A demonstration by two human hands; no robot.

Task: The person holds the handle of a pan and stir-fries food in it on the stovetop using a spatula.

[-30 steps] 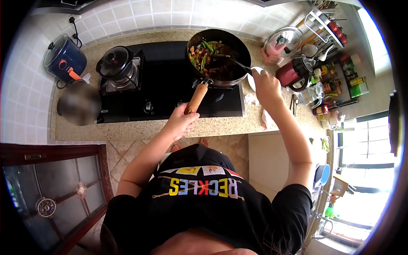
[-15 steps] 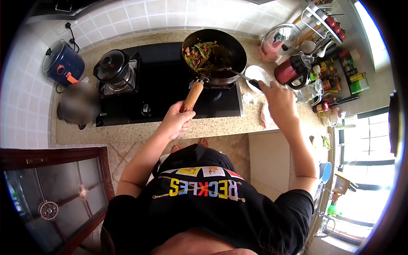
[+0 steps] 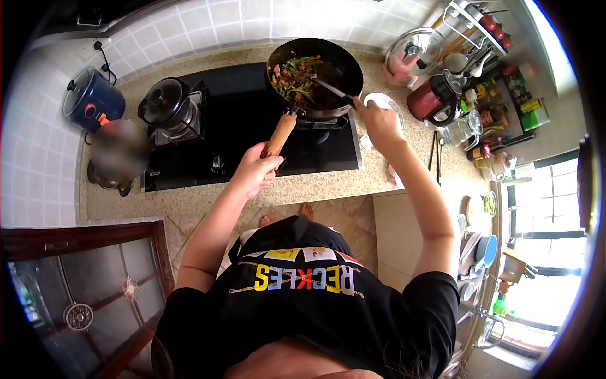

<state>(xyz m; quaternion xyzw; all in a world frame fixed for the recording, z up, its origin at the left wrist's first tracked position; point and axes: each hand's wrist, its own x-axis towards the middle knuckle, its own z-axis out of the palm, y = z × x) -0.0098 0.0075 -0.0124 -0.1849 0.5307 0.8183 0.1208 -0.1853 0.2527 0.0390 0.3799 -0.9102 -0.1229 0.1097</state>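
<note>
At the stove [image 3: 243, 132], the left hand [image 3: 254, 174] clasps the pan handle [image 3: 280, 133], likely for steadiness, while the right hand [image 3: 381, 124] clasps a spatula [image 3: 331, 87].

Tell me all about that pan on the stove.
The pan is round, deep, dark and metal-looking, its wooden-looking handle pointing toward the person. It sits uncovered over the right part of the stove. Food with green pieces lies mostly in its left half. The left hand grips the handle; a utensil held by the right hand reaches inside.
</note>
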